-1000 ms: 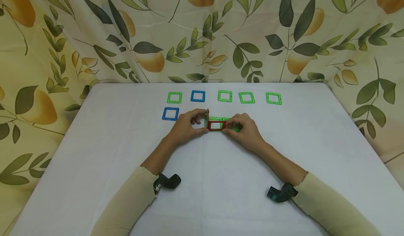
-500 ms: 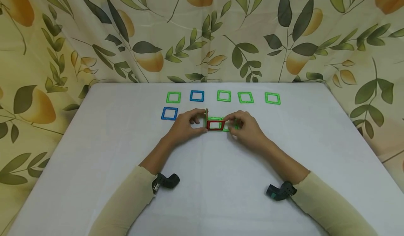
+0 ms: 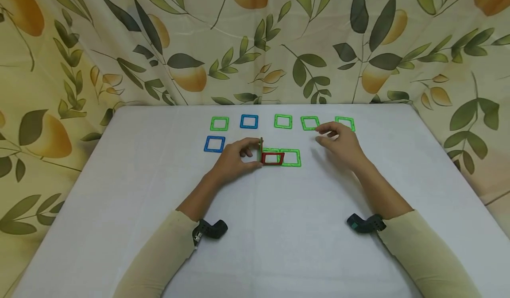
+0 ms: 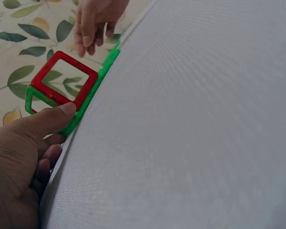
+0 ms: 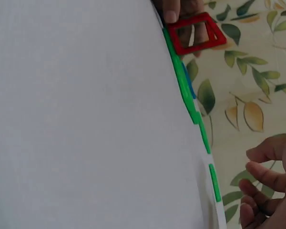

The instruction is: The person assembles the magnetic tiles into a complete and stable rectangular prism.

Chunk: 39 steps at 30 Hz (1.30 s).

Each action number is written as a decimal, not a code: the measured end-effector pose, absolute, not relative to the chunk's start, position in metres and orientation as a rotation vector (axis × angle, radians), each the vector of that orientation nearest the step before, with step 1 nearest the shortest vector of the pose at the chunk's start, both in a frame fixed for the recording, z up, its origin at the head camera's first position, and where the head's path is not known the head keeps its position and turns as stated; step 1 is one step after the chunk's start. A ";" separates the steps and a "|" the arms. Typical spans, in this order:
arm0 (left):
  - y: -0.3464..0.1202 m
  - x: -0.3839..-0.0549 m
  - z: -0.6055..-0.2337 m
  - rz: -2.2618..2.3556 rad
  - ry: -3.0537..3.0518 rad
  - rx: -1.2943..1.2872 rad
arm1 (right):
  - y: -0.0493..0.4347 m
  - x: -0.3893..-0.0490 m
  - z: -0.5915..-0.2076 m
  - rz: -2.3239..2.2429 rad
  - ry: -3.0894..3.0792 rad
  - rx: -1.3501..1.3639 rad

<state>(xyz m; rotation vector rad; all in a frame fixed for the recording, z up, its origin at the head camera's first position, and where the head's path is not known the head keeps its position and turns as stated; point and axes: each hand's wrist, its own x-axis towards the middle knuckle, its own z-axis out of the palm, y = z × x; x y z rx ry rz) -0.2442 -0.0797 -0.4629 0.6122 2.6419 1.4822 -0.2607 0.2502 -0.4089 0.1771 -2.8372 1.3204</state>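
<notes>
Two green square magnetic tiles (image 3: pixel 293 165) lie flat side by side on the table. A red magnetic tile (image 4: pixel 88 88) stands up along the front of the left one. Another upright tile (image 3: pixel 260 149), seen edge-on from the head, stands at the left side and meets the red one at the corner. My left hand (image 3: pixel 240 158) pinches this corner, thumb at the front and fingers behind. Holding nothing, my right hand (image 3: pixel 340 144) is over the right of the table with fingers loosely bent. Its fingertips are right by a green tile (image 3: pixel 310 129) in the back row.
Along the back lie loose frames: a green tile (image 3: pixel 219 129), a blue tile (image 3: pixel 249 126), a green tile (image 3: pixel 283 127) and a partly covered green tile (image 3: pixel 347 119). Another blue tile (image 3: pixel 214 149) lies left of my left hand. A patterned cloth (image 3: pixel 255 41) hangs behind the table.
My right hand has let go of the red tile and moved right and back to the rear row, uncovering the right flat green tile. My left hand stays at the corner.
</notes>
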 end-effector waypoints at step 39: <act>-0.078 -0.244 -0.464 1.465 2.652 0.588 | 0.310 -0.285 -0.427 0.984 -3.024 -0.269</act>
